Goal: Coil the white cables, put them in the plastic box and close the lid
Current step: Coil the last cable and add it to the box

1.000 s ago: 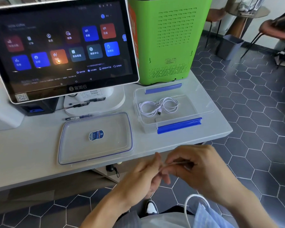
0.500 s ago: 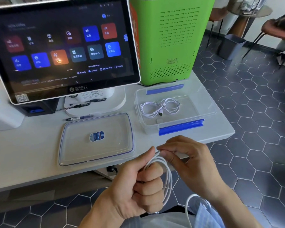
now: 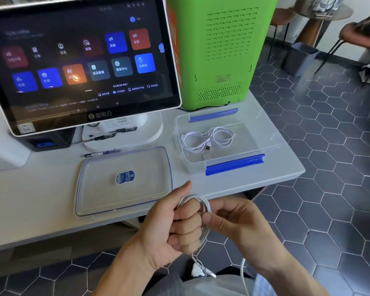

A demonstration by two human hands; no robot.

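Nearest, below the counter edge: left hand (image 3: 175,227) fisted around a white cable (image 3: 204,207) wound in loops over its curled fingers, thumb up. Right hand (image 3: 233,223) pinches the loops at the side, thumb and forefinger closed on the strands. A loose tail hangs below the fist; plug end visible near the lap.

On the counter (image 3: 30,199): clear lid (image 3: 124,180), lying flat with a blue label at centre, just left of the plastic box (image 3: 226,142). The box is open, blue clips on both long sides, with a second coiled cable (image 3: 205,138) inside.

Behind: touchscreen terminal (image 3: 81,60), pens at its base, green machine (image 3: 220,50) at right.
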